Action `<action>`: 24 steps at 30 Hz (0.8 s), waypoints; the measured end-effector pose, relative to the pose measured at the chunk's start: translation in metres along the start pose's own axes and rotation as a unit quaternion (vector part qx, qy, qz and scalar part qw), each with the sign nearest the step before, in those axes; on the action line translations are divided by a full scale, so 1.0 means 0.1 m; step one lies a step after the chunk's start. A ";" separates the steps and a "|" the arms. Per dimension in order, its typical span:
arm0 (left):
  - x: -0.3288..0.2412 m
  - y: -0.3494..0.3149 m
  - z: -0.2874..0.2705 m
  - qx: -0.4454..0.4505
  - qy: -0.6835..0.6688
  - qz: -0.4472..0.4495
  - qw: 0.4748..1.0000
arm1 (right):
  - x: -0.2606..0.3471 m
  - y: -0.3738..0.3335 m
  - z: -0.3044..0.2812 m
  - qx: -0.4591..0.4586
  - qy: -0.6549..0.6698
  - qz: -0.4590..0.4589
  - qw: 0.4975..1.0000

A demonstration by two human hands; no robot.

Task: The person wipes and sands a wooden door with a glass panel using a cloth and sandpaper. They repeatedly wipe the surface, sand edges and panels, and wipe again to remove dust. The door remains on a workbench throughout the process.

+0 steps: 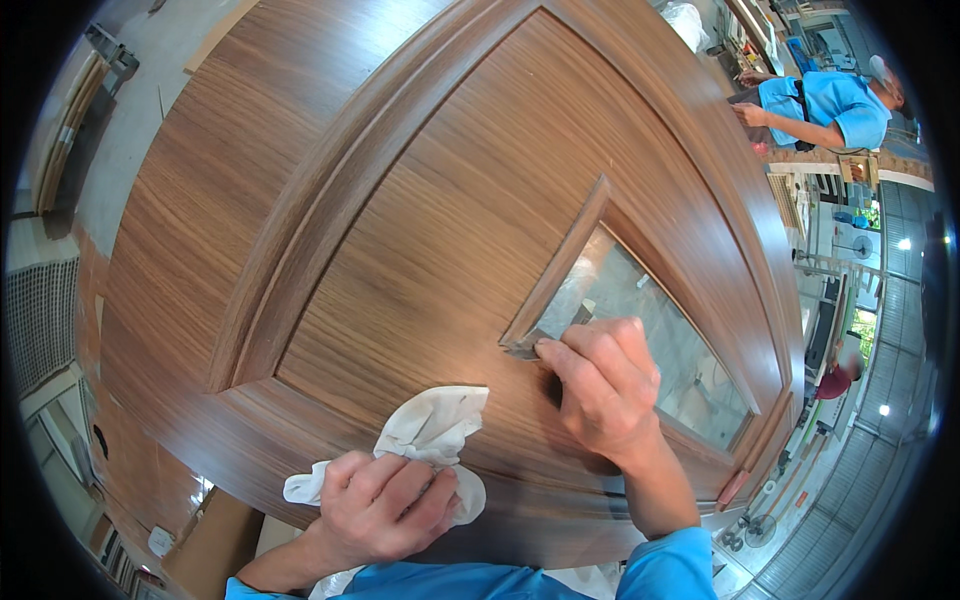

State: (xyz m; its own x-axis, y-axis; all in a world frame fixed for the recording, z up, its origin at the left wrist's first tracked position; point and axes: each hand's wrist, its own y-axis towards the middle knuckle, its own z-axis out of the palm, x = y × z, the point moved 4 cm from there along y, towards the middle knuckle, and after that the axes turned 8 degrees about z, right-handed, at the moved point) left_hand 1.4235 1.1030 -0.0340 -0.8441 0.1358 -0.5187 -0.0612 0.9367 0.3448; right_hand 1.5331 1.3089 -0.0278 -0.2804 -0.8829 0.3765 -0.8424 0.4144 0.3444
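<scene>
Right hand [605,385] with a small, thin, dark-grey blade-like tool [521,350] at the corner of a brown wood-grain window frame [566,262].
The right grip is pinched together on the tool, whose visible end points left from the fingertips over the frame's near-left corner; the rest is hidden by the hand. From that corner, the frame's long left side slants away toward the far edge of the brown wood-grain door panel [430,260]. The right hand is nearer the corner; the left hand [385,510], its grip clamped on a crumpled white cloth [430,425], is by the panel's near edge. The frame looks smooth, surrounding a reflective glass pane [690,350].
</scene>
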 end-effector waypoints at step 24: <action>0.01 0.00 0.00 0.023 0.000 0.004 1.000 | -0.06 -0.02 0.03 0.030 -0.018 -0.002 0.999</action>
State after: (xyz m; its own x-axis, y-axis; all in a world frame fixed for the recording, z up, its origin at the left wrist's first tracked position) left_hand 1.4224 1.1028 -0.0345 -0.8447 0.1432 -0.5158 -0.0305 0.9492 0.3133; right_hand 1.5350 1.3131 -0.0332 -0.2929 -0.8919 0.3447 -0.8687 0.3988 0.2937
